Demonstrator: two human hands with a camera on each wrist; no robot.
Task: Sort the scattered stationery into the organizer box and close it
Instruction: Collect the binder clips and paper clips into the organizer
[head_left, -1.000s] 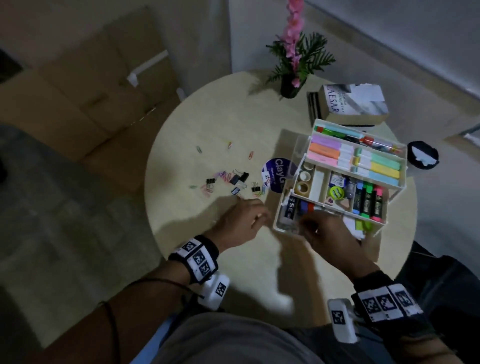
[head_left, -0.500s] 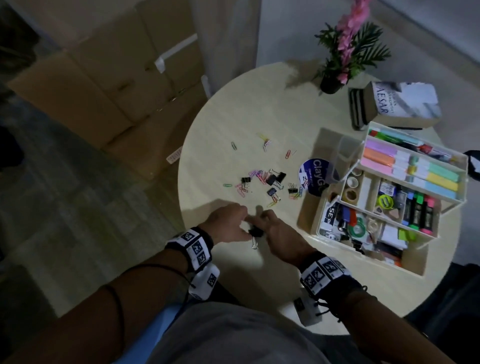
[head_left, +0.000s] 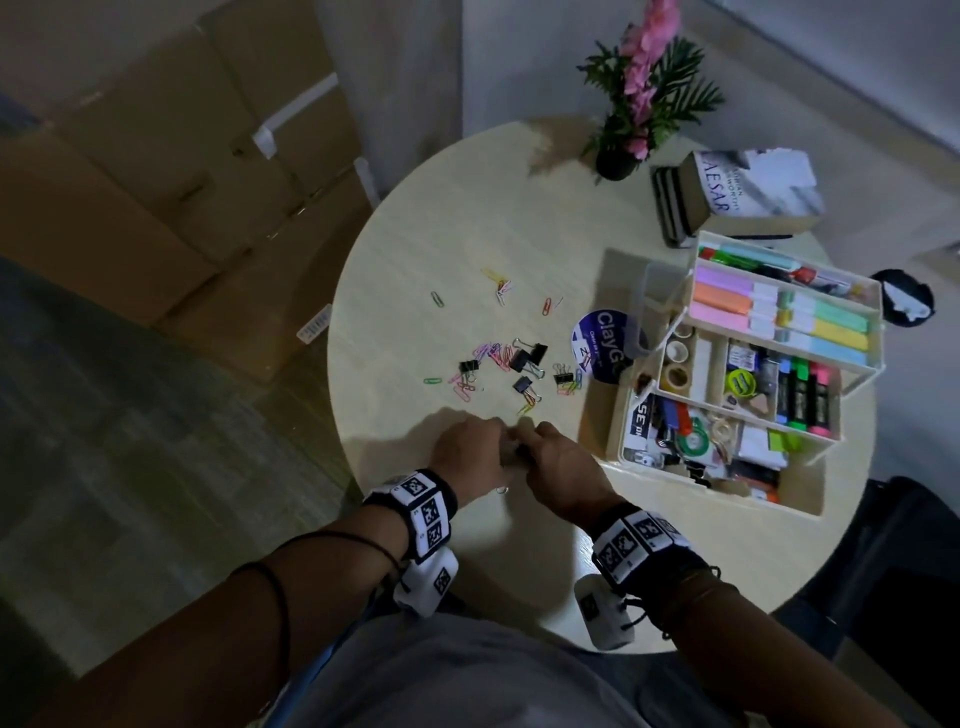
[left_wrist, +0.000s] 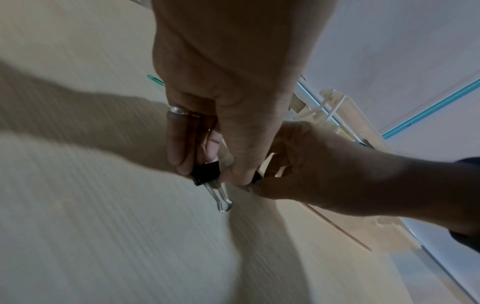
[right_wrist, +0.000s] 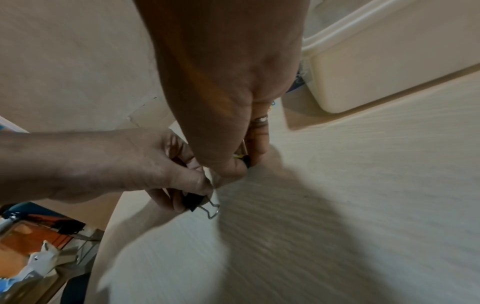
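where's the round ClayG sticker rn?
Head view: the ClayG sticker lies flat on the table, against the organizer box's left side, right of the scattered clips.

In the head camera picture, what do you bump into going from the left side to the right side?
Cardboard boxes → green paper clip → black binder clips → round blue sticker → organizer box → black round thing.

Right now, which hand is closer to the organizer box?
Right. The right hand sits just beside the organizer box's near-left corner; the left hand is farther, beyond the right hand. Both pinch binder clips.
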